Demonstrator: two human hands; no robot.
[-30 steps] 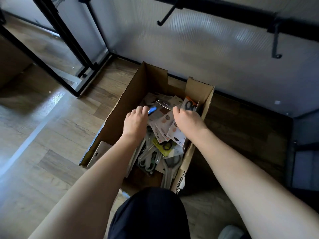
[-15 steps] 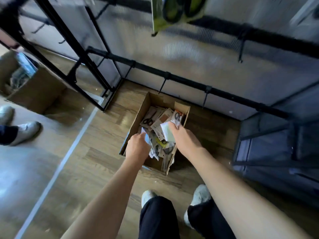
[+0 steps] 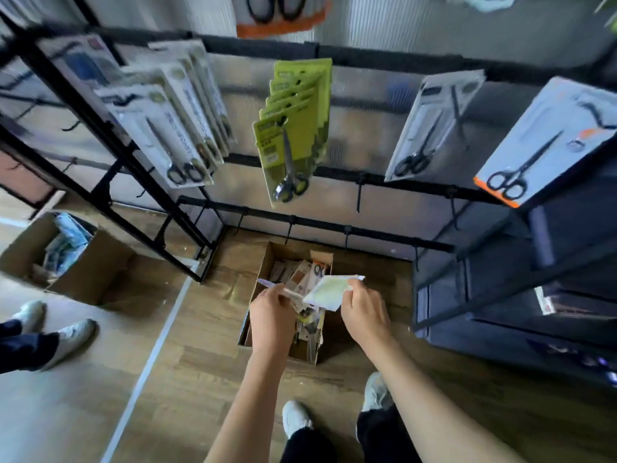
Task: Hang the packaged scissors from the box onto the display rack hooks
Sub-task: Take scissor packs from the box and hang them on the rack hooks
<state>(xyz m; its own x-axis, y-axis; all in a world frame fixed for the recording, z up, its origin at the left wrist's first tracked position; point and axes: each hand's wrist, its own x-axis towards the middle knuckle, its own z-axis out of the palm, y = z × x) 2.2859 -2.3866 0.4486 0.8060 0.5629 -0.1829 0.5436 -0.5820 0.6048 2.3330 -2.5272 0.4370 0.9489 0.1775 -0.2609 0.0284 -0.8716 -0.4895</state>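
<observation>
Above the box [image 3: 293, 259], the right hand [image 3: 364, 312] pinched a pale green packet [image 3: 329, 290] by its edge. The left hand [image 3: 272, 320], also over the box, gripped another packet [image 3: 287, 292]. Beyond the box hung green scissor packs [image 3: 293, 128].

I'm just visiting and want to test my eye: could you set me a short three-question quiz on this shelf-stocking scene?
1. True or false: the right hand holds a packet above the box.
2. What colour are the packs hanging at the middle of the rack? A red, B green, C black.
3. Where does the box stand?

Key: 1 true. 2 B. 3 On the wooden floor, below the rack's lowest rail; the left hand also holds a packet over it.
</observation>
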